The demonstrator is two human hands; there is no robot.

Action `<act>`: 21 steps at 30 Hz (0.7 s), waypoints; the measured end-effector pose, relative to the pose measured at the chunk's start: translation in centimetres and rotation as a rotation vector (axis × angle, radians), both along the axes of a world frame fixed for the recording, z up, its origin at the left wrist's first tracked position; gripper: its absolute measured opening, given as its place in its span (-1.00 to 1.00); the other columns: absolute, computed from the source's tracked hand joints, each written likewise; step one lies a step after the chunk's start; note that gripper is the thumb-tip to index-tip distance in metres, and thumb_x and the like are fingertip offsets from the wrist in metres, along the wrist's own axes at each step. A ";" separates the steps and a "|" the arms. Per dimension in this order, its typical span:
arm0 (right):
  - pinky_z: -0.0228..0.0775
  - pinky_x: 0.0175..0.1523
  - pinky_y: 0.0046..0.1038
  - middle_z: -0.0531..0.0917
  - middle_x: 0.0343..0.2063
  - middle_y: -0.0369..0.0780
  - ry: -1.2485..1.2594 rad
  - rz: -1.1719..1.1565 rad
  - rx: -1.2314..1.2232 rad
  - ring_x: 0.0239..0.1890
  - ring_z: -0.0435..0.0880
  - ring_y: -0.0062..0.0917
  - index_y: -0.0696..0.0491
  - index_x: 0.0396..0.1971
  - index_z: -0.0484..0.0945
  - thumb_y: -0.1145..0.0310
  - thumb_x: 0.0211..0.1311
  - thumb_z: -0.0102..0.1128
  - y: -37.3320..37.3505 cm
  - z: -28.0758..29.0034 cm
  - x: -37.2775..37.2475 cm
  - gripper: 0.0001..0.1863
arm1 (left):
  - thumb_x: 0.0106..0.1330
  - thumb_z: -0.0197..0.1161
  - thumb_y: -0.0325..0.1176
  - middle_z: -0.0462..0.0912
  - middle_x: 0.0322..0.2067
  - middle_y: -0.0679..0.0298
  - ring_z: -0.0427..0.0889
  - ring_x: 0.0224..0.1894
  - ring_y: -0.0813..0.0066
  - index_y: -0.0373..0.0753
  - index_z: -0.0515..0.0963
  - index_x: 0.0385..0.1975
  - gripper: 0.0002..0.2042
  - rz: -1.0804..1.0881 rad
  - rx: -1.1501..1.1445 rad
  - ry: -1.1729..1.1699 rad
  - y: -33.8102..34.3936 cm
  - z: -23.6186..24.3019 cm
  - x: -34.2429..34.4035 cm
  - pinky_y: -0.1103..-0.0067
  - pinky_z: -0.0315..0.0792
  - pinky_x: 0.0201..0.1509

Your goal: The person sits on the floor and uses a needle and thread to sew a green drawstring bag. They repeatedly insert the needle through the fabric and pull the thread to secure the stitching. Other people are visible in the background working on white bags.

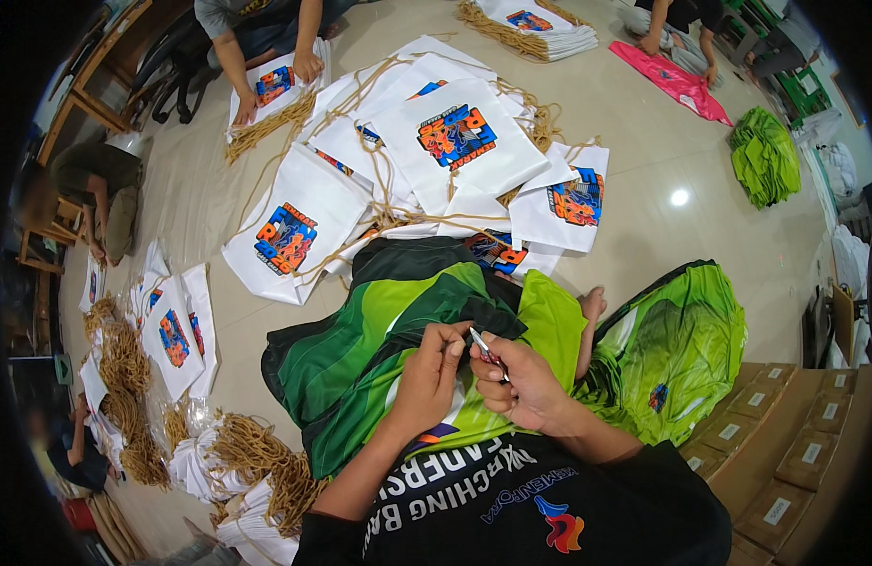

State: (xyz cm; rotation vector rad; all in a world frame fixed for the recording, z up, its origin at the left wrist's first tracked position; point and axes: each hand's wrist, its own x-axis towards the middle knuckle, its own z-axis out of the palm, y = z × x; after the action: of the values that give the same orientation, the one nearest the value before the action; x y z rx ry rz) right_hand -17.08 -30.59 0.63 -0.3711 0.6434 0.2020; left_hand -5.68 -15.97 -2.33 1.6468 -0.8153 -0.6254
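Note:
Across my lap lies a green jersey [356,363] with dark, mid and lime green panels. My right hand [527,385] is closed around a small silver-tipped tool [488,352] with a dark and red grip; it looks like thread snips, though its kind is not certain. The tip points up and left, close to my left fingertips. Over the jersey's dark edge, my left hand [430,375] has thumb and forefinger pinched together; what lies between them is too small to make out. A second lime green jersey [676,349] spreads on the floor at my right.
White drawstring bags [469,141] with printed fronts are heaped ahead of me. More bags with tan cords [252,453] lie at left. Brown cardboard boxes [771,453] stand near right. A folded green pile [764,156] lies far right. Other people sit around, one handling a pink cloth [670,80].

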 end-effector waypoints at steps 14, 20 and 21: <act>-0.13 -0.60 -0.57 0.37 -0.56 -0.44 0.014 0.011 0.017 -0.70 0.10 -0.76 0.02 -0.11 0.54 0.05 0.66 -0.01 -0.2 -0.2 -0.3 -0.67 | 0.66 0.01 -0.42 0.70 0.07 -0.23 0.80 -0.02 -0.03 -0.34 0.35 -0.05 -0.89 0.016 0.011 0.029 0.1 -0.1 0.0 0.39 0.59 -0.06; -0.15 -0.61 -0.57 0.36 -0.57 -0.44 0.032 0.027 0.015 -0.71 0.09 -0.76 0.01 -0.14 0.52 0.07 0.65 0.01 -0.2 -0.5 -0.3 -0.69 | 0.65 0.02 -0.43 0.69 0.11 -0.24 0.81 -0.09 -0.01 -0.32 0.36 -0.04 -0.91 -0.003 0.015 -0.012 0.2 -0.2 -0.1 0.39 0.58 -0.06; -0.15 -0.61 -0.57 0.35 -0.57 -0.45 0.038 0.033 0.016 -0.71 0.09 -0.76 0.01 -0.14 0.52 0.07 0.66 0.00 -0.2 -0.5 -0.3 -0.69 | 0.65 0.02 -0.43 0.68 0.11 -0.24 0.81 -0.10 -0.01 -0.32 0.36 -0.04 -0.91 -0.002 0.013 -0.019 0.2 -0.2 -0.1 0.39 0.57 -0.06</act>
State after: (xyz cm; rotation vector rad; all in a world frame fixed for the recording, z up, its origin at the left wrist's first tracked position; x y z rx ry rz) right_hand -17.34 -30.83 0.10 -0.3633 0.6731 0.2458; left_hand -5.78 -15.75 -2.49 1.6664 -0.8287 -0.6187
